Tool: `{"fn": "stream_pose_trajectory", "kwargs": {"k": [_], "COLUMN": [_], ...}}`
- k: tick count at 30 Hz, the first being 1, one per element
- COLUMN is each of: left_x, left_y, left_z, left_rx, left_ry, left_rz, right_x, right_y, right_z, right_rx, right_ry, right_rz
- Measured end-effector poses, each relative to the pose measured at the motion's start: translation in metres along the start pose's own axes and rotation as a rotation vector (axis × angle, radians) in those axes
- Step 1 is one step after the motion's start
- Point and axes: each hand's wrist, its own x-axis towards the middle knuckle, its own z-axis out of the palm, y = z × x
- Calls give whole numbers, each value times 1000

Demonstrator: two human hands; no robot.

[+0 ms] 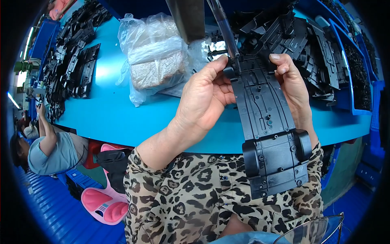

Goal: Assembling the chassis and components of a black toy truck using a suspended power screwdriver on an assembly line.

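Note:
A long black moulded plastic chassis plate lies between my hands, with its near end over my lap and its far end above the table edge. It has ribs, small round posts and curved wheel-arch shapes at both ends. My left hand grips the far left corner between thumb and fingers. My right hand closes on the far right corner, its thumb on the arch there. A slim upright tool with a clear sleeve comes down from above, its tip at the far left part of the plate; whether it touches cannot be told.
A grey metal post stands beside the tool. Plastic-wrapped bundles lie left on the blue table. Black parts are piled at right and left. A blue bin stands right. A person sits left, near a pink chair.

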Motion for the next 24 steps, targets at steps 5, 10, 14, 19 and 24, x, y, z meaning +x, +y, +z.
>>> {"fn": "stream_pose_trajectory", "kwargs": {"k": [5, 10, 14, 19, 24], "left_x": [1, 1, 0, 2, 3], "left_y": [0, 1, 2, 1, 2], "left_z": [-1, -1, 0, -2, -2], "left_rx": [1, 8, -1, -29, -15], "left_ry": [-17, -28, -19, 17, 20], "left_rz": [1, 6, -5, -3, -24], "right_x": [2, 1, 2, 3, 7], "right_y": [1, 1, 0, 2, 2], "right_z": [-6, -3, -5, -4, -10], "right_rx": [20, 1, 19, -23, -10], "right_ry": [-45, -45, -75, -31, -22], "right_rz": [-7, -31, -21, -35, 6]}}
